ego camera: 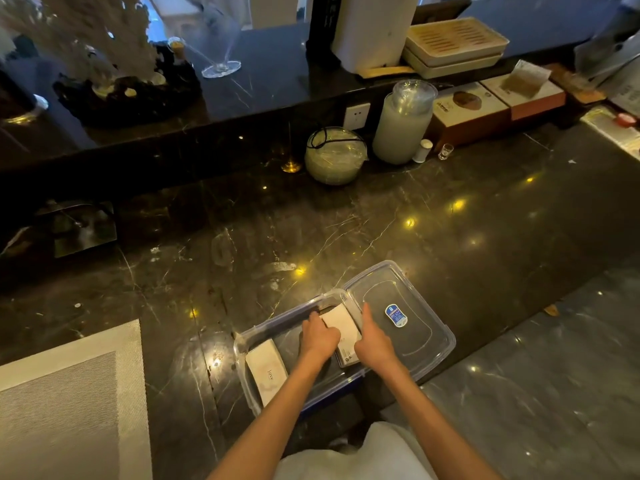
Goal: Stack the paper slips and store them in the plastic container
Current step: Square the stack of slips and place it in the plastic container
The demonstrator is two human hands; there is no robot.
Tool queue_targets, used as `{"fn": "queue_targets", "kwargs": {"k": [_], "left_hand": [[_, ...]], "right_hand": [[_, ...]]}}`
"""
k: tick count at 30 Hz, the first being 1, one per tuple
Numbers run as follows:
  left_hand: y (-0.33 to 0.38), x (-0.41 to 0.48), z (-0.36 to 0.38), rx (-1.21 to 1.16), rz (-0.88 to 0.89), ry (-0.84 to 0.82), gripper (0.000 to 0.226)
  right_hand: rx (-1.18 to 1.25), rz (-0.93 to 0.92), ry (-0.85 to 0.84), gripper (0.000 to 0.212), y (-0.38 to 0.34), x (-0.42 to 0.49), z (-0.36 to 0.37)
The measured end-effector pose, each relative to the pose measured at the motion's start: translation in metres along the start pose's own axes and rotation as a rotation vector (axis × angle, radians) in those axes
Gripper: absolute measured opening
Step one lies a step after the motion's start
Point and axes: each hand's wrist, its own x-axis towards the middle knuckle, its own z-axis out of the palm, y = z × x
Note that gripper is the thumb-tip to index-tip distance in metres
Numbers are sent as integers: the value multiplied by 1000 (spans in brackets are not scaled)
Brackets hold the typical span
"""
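Both hands are inside the clear plastic container [249,336], which sits at the near edge of the dark marble desk [381,216].

Left hand [319,337]: grip pressed onto the left edge of the paper slip stack [341,323], fingers curled over it. Right hand [375,341]: grip closed against the stack's right side, by the container's right wall, index finger pointing far. So the stack is squeezed between both grips. It lies in the right half of the container, long side running near-far. Can't tell whether it rests flat on the bottom or is lifted slightly.

A second white bundle [266,372] with small print lies in the near-left part of the container, apart from my hands, untouched.

The lid [408,320] is off, lying flat on the desk just right of the container, touching or overlapping its right rim. It has a blue oval label [396,315] near its middle.

Grey woven placemat [69,393] at the near left, well apart from the container. Far side against the desk's raised back: a wrapped stack of bowls [334,157], a tall wrapped stack of plastic cups [403,123], a small shot glass [445,151], cardboard boxes [467,110] to the right. Wall socket [356,116] between the bowls and the cups.
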Motion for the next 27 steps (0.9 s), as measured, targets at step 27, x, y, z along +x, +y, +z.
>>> {"fn": "queue_targets", "kwargs": {"k": [27], "left_hand": [[128, 21, 14, 472, 305, 181, 38]], "right_hand": [[442, 53, 93, 16, 120, 40, -110]]}}
